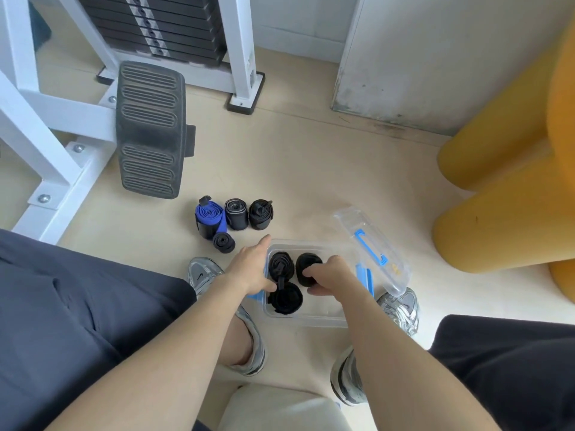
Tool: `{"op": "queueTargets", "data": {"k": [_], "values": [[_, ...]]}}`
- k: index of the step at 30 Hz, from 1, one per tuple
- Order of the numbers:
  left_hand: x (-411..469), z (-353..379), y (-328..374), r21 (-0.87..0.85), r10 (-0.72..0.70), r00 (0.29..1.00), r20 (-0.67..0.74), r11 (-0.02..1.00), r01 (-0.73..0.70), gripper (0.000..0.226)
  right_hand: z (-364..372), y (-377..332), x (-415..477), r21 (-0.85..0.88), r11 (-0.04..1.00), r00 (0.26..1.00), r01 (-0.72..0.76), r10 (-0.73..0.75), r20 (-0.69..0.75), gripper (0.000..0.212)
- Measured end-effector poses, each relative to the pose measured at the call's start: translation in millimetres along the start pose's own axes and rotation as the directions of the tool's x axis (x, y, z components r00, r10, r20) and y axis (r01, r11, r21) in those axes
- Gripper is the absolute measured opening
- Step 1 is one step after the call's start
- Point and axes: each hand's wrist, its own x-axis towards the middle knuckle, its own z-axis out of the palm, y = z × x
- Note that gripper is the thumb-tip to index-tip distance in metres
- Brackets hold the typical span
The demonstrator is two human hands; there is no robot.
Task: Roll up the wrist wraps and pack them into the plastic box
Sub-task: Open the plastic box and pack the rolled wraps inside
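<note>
A clear plastic box (314, 320) sits on the pale floor (311, 181) between the person's feet, its top open. Inside it stand three rolled black wrist wraps: a far-left roll (281, 265) and a far-right roll (304, 262) side by side against the far wall, and a near roll (284, 299) just in front of the far-left one, at the box's left side, with a strap tab sticking up between them. The right half of the box's bottom is bare. The right hand (330, 275) reaches in from above, its fingers curled over the far-right roll and gripping it. The left hand (249, 269) lies against the box's left wall with its fingers straight and pointing away from the person, holding nothing; its thumb is at the rim close to the near roll. On the floor just beyond the box, to the left, four more rolled wraps stand in a cluster: a blue wrap (210, 218), a grey-edged wrap (236, 213) and a black wrap (260, 214) in a row, and a small black roll (224, 242) in front of the blue one. The clear lid (385, 269) with its blue handle lies tilted against the box's right side. A black ribbed foot plate (149, 129) on a white machine frame (56, 113) stands at the far left, and a yellow padded shape (513, 181) fills the right
</note>
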Motion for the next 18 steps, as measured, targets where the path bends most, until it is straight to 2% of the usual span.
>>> {"op": "queueTargets", "data": {"k": [4,6,8,9,11,13,15,16,18], "values": [[-0.5,-0.8,0.2,0.000,0.014,1.000,-0.006,1.000,-0.014,0.131,4.1,6.2,5.9,0.337,0.941,0.998,-0.032,0.011,0.065,0.035],[-0.7,-1.7,-0.9,-0.007,0.014,1.000,0.000,1.000,-0.014,0.129,3.9,14.0,7.5,0.427,0.902,0.993,-0.067,0.018,0.116,0.035],[-2.5,-3.3,-2.6,0.003,0.022,1.000,-0.004,1.000,-0.022,0.118,-0.1,16.2,5.0,0.300,0.953,0.992,-0.049,0.011,0.129,0.036],[-4.7,-3.8,-2.6,0.011,0.021,0.999,-0.035,1.000,-0.021,0.106,-3.2,13.6,1.8,0.136,0.991,0.992,-0.012,-0.006,0.129,0.036],[-8.4,-3.0,-2.6,-0.053,-0.007,0.979,-0.206,0.999,-0.004,0.070,-10.6,1.1,-7.7,-0.230,0.971,0.987,0.065,-0.028,0.161,0.035],[-6.6,-1.3,-3.4,-0.187,-0.084,0.892,-0.444,0.982,0.000,0.036,-19.7,-16.2,-17.4,-0.447,0.891,0.981,0.079,0.010,0.194,0.041],[-1.6,-4.9,-8.6,-0.222,-0.154,0.817,-0.555,0.975,0.033,0.025,-27.9,-32.7,-24.4,-0.525,0.849,0.976,0.058,0.063,0.209,0.046],[1.3,-7.9,-14.0,-0.180,-0.161,0.821,-0.548,0.981,0.073,0.029,-30.9,-39.1,-26.8,-0.525,0.849,0.973,0.056,0.071,0.219,0.046],[6.4,-12.4,-26.8,-0.052,-0.171,0.878,-0.447,0.985,0.165,0.044,-34.7,-47.8,-28.9,-0.465,0.883,0.967,0.065,0.059,0.248,0.044]]}}
